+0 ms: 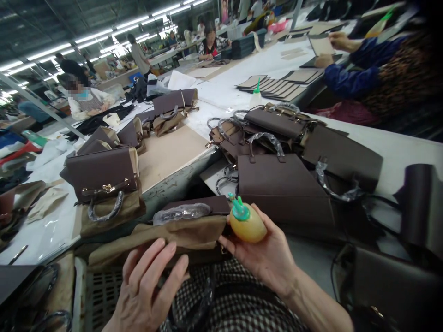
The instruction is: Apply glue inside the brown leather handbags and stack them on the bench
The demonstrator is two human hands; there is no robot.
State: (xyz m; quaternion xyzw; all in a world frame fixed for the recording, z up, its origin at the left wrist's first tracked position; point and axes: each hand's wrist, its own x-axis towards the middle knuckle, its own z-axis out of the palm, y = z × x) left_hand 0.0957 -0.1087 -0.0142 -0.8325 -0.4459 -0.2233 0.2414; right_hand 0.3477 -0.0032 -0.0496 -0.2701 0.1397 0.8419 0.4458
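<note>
In my right hand [268, 256] is a round squeeze bottle [249, 225] of yellowish glue-like content, its green nozzle cap pointing up and to the left. My left hand [148, 281] has its fingers spread beside the olive-brown lining [194, 233] of a handbag on my lap; whether the fingertips touch the cloth I cannot tell. Behind the lining show the bag's dark brown panel [218, 204] and a handle wrapped in clear plastic [182, 212]. The lower part of this bag is mostly hidden by my hands.
Several dark brown handbags [284, 180] lie on the table to the right, more [104, 170] on the left table. A plastic crate [80, 290] stands lower left. A green-tipped bottle [255, 97] and flat panels [273, 87] lie further back. A co-worker's hands [334, 48] hold a panel at upper right.
</note>
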